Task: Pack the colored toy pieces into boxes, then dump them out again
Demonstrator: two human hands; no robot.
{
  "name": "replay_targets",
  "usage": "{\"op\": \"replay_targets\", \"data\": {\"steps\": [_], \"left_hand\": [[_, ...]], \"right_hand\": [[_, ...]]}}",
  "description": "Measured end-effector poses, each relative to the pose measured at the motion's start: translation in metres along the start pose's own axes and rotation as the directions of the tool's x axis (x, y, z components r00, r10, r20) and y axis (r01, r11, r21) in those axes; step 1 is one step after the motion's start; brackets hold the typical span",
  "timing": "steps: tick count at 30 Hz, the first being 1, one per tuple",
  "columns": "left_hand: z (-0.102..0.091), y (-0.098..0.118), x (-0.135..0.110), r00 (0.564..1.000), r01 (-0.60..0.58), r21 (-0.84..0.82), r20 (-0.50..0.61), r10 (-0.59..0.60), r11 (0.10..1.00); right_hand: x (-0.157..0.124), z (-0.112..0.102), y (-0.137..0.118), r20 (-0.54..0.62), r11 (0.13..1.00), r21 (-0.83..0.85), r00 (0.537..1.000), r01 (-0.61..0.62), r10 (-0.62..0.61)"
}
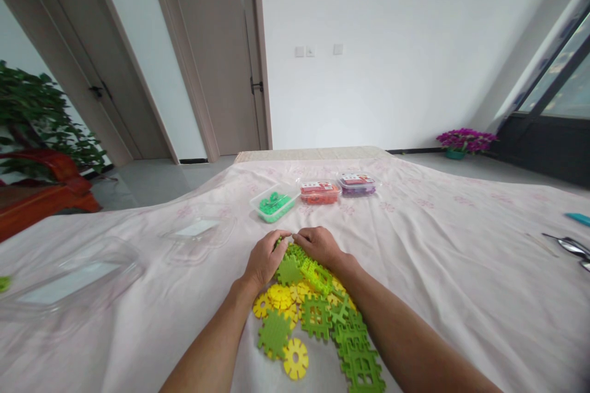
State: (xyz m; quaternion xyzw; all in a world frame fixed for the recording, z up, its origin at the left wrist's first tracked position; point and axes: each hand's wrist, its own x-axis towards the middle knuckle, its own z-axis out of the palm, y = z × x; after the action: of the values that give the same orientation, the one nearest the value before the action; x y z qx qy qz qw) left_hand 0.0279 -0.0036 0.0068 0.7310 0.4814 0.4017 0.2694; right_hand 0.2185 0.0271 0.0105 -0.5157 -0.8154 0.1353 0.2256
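Observation:
A loose heap of green plastic building pieces [316,315] and yellow notched discs [295,358] lies on the cloth between my forearms. At the heap's far end, my left hand [266,260] curls round green pieces, its thumb along their near side. My right hand [319,246] is bent over the same end from the right, fingers pointing left and partly hidden. The fingertips of both hands almost meet. A bright lime-green piece [316,276] lies just below my right hand. Some green squares have window-like openings; others are solid with toothed edges.
Beyond my hands stand clear boxes: one with green pieces [275,203], one with red pieces [319,192], one with purple pieces [357,185]. Clear plastic lids [76,282] lie left. Scissors [571,247] rest at the right edge of the pale cloth [442,245].

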Motion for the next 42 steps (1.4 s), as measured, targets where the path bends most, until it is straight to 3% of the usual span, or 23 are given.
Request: {"op": "replay_targets", "data": {"steps": [11, 16, 19, 22, 24, 26, 28, 29, 32, 35, 39, 42], "left_hand": [[0.0, -0.002, 0.0, 1.0, -0.008, -0.033, 0.021, 0.009, 0.999], [-0.001, 0.0, -0.001, 1.0, -0.012, 0.024, 0.002, 0.012, 1.0], [-0.002, 0.0, -0.001, 0.999, 0.013, 0.104, -0.05, -0.007, 0.995], [-0.003, 0.0, -0.001, 0.993, 0.058, 0.175, -0.11, -0.039, 0.983], [-0.003, -0.001, -0.001, 0.988, 0.092, 0.216, -0.141, -0.062, 0.972], [-0.003, -0.001, 0.0, 0.982, 0.134, 0.262, -0.166, -0.092, 0.956], [-0.003, -0.001, 0.0, 0.976, 0.17, 0.303, -0.185, -0.117, 0.938], [-0.003, 0.0, 0.0, 0.973, 0.184, 0.319, -0.194, -0.126, 0.93], [-0.002, 0.002, 0.001, 0.966, 0.209, 0.341, -0.221, -0.138, 0.917], [-0.002, 0.002, 0.001, 0.956, 0.237, 0.328, -0.248, -0.159, 0.915], [-0.005, -0.004, 0.001, 0.924, 0.277, 0.223, -0.328, -0.195, 0.935], [-0.007, -0.012, 0.001, 0.897, 0.24, 0.099, -0.404, -0.182, 0.966]], "right_hand": [[-0.001, 0.002, 0.002, -0.014, 1.0, 0.003, 1.0, -0.013, 0.013], [0.003, 0.003, 0.011, -0.134, 0.987, -0.059, 0.981, -0.15, 0.141], [0.006, -0.001, 0.019, -0.208, 0.988, 0.033, 0.966, -0.151, 0.155], [0.004, -0.006, 0.026, -0.256, 0.965, 0.251, 0.956, -0.08, 0.146], [0.002, -0.009, 0.03, -0.212, 0.894, 0.447, 0.968, -0.028, 0.136], [-0.001, -0.011, 0.032, -0.083, 0.775, 0.632, 0.993, -0.015, 0.087], [-0.002, -0.014, 0.034, 0.059, 0.684, 0.729, 0.998, -0.025, -0.026], [-0.002, -0.015, 0.034, 0.112, 0.678, 0.735, 0.989, -0.02, -0.092], [0.001, -0.017, 0.033, 0.179, 0.796, 0.597, 0.951, 0.099, -0.252], [0.002, -0.013, 0.032, 0.157, 0.879, 0.434, 0.945, 0.196, -0.288], [0.003, 0.001, 0.034, 0.111, 0.894, 0.44, 0.983, 0.083, -0.146], [0.002, 0.008, 0.036, -0.064, 0.959, 0.281, 0.998, 0.044, -0.027]]}}
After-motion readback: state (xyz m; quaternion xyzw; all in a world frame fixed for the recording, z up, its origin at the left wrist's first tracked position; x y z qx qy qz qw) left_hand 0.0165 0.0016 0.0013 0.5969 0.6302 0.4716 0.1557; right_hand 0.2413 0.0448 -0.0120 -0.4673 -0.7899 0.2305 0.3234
